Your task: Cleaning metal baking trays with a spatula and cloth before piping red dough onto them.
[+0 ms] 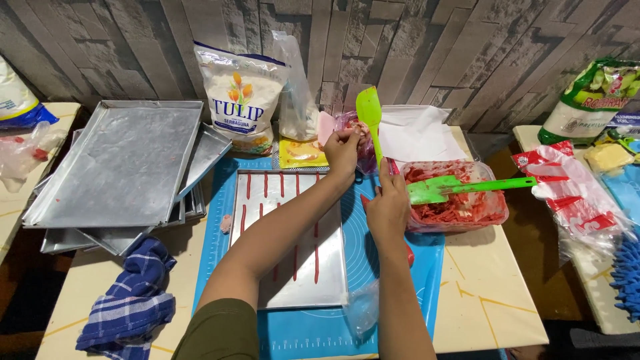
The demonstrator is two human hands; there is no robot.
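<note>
My left hand (341, 150) grips the open top of a clear piping bag with red dough (363, 148), held above the far edge of a metal baking tray (327, 280). My right hand (387, 203) holds the handle of a green spatula (369, 110), its blade pointing up beside the bag. The tray carries several thin red piped strips (316, 263) and rests on a blue silicone mat (363, 257). To the right stands a clear plastic tub of red dough (460, 213) with a second green spatula (467, 188) lying across it.
A stack of empty metal trays (120, 167) lies at the left, with a blue checked cloth (133, 300) in front. A white flour bag (241, 93) and clear bags lean on the wall. White paper (417, 133) lies behind the tub. Packets and plastic wrappers (573, 187) crowd the right side table.
</note>
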